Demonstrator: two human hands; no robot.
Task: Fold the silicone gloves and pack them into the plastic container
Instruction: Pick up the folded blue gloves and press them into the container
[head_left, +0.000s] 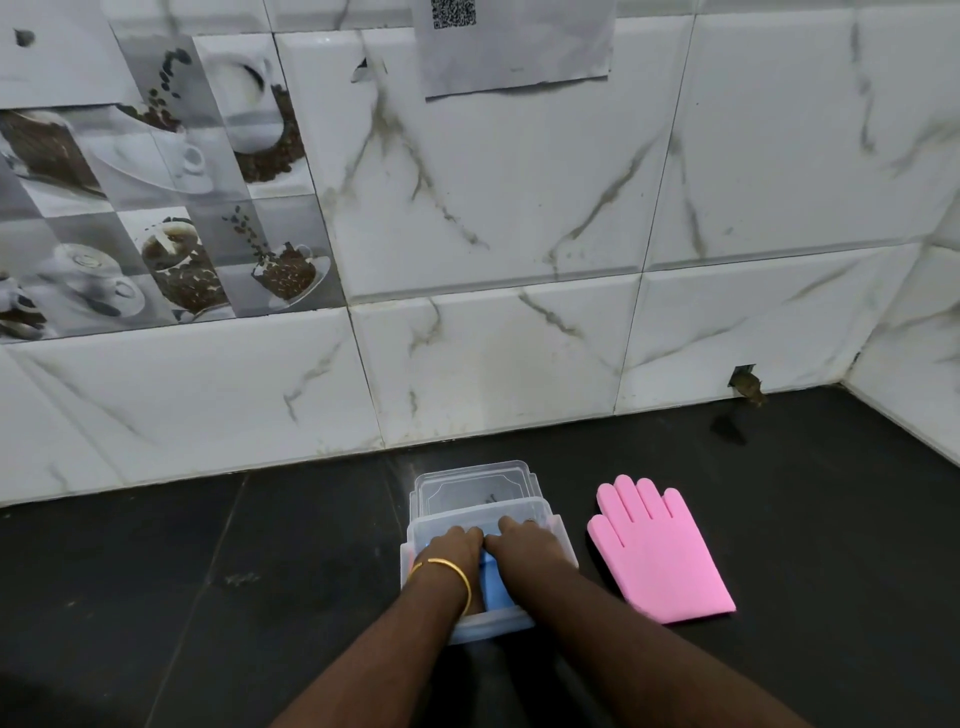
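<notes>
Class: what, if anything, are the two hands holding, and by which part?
Both the left hand and right hand press a blue glove down inside the container; the grip cannot be told.

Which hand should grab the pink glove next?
Probably the right hand: the pink glove lies flat just to its right, beside the plastic container. The left hand would have to cross over.

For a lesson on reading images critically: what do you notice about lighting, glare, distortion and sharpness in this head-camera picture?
Head view: wide-angle bending curves the tile lines of the wall; soft glare sits on the clear container and its lid; the black counter is dim with faint reflections; the pink glove is evenly lit and sharp; both hands look slightly soft.
</notes>
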